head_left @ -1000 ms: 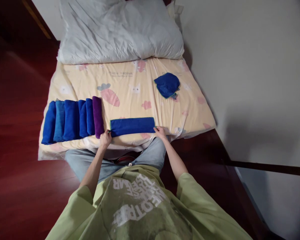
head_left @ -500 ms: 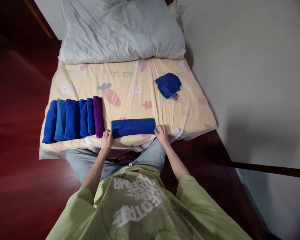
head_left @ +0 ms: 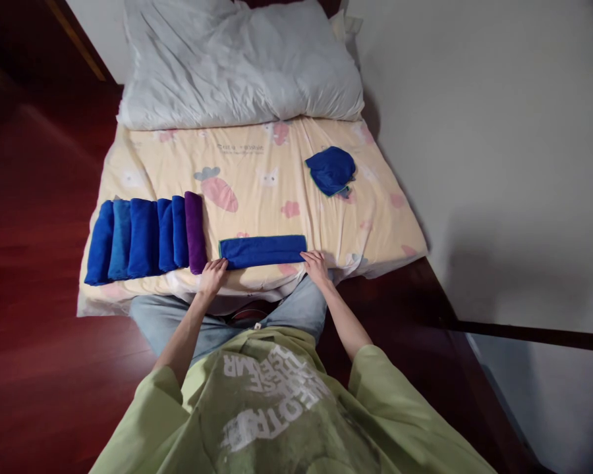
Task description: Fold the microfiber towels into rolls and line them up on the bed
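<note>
A long blue towel [head_left: 263, 251], folded into a narrow strip, lies across the near edge of the bed. My left hand [head_left: 212, 276] rests at its left end, fingers laid against the near corner. At the right end my right hand [head_left: 315, 266] touches the near corner, fingers extended on the cloth. Both hands look flat, pressing on the towel's near edge and not gripping it.
Several rolled blue towels [head_left: 138, 238] and a purple one [head_left: 194, 232] lie side by side at the left. A crumpled blue towel [head_left: 331, 170] sits at the far right. A grey pillow [head_left: 237, 62] heads the yellow patterned sheet [head_left: 257, 178]. A wall runs right, dark wood floor [head_left: 29, 263] left.
The blue strip has become narrower from front to back. Both hands shifted slightly inward along its near edge.
</note>
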Available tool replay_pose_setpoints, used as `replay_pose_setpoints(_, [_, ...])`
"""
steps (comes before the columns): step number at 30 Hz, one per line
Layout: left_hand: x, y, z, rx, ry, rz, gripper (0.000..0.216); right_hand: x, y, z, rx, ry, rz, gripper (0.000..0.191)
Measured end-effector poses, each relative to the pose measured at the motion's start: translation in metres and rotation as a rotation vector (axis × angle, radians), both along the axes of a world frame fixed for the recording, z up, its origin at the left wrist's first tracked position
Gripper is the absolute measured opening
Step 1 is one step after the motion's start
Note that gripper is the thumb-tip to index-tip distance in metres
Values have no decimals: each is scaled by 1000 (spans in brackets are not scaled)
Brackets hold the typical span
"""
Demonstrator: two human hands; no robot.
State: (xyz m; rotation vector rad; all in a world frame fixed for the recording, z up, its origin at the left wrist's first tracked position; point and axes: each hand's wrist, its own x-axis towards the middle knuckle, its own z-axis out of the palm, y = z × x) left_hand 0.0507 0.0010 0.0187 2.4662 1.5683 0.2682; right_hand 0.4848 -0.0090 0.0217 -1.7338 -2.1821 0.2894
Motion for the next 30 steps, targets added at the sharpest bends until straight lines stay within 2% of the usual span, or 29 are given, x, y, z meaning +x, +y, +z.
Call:
replay_pose_setpoints(3, [-13,-14,-4,-13,-27,-60,47,8,-15,-2,-20,25,63,51])
replay_pose_setpoints(5, [-18,-25,-9,-19,-79,-58,49,10,-25,-7,-34,77,52,53])
replay_pose_setpoints(10, [-17,-36,-22,-27,-318,58,53,7,-30,-16,-28,246,-41,51])
replay_pose_setpoints(15, [-16,-34,-26,-62,-465,222,44,14,-20,-18,-73,346,-84,37])
replay_pose_setpoints(20, [-12,-32,-22,-94,-480,418,35,21,-11,-25,-92,351,-161,29])
replay_pose_setpoints(30, [-3,-22,-17,-109,-408,531,40,22,3,-33,-165,346,-275,31])
